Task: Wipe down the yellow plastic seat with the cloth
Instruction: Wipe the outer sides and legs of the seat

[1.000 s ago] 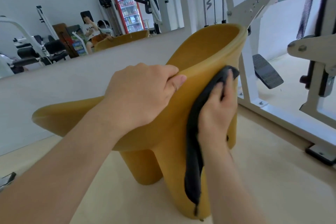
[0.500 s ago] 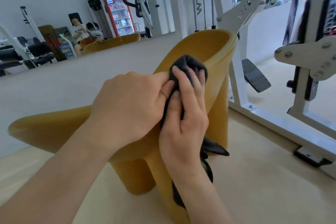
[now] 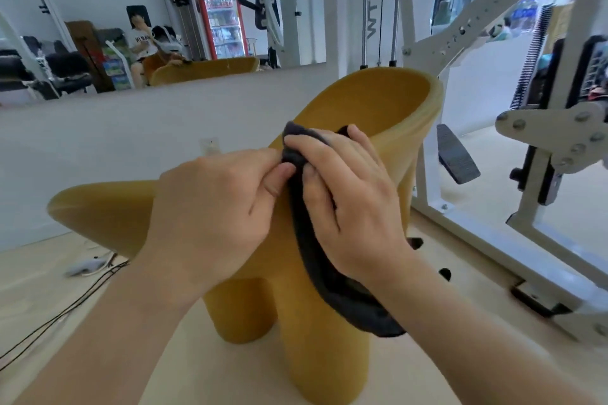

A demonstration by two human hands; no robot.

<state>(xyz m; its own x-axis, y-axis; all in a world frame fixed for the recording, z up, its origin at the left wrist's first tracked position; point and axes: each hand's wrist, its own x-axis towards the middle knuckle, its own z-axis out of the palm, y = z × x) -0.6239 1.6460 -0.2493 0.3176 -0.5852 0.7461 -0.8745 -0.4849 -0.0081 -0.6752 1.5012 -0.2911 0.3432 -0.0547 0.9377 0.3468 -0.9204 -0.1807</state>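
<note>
Gym machines and a long wall mirror (image 3: 164,26) stand behind the yellow seat (image 3: 378,102), which sits on the pale floor right in front of us. Our left hand (image 3: 214,207) is closed over the seat's middle ridge, steadying it. Our right hand (image 3: 348,194) lies flat, pressing the dark cloth (image 3: 316,260) onto the ridge, its tail hanging down the side. To wipe well, we should keep the palm spread, hold the brace firm and overlap strokes along the curve. Since a second ago, our right hand has come up from the seat's outer flank onto the ridge beside the left.
</note>
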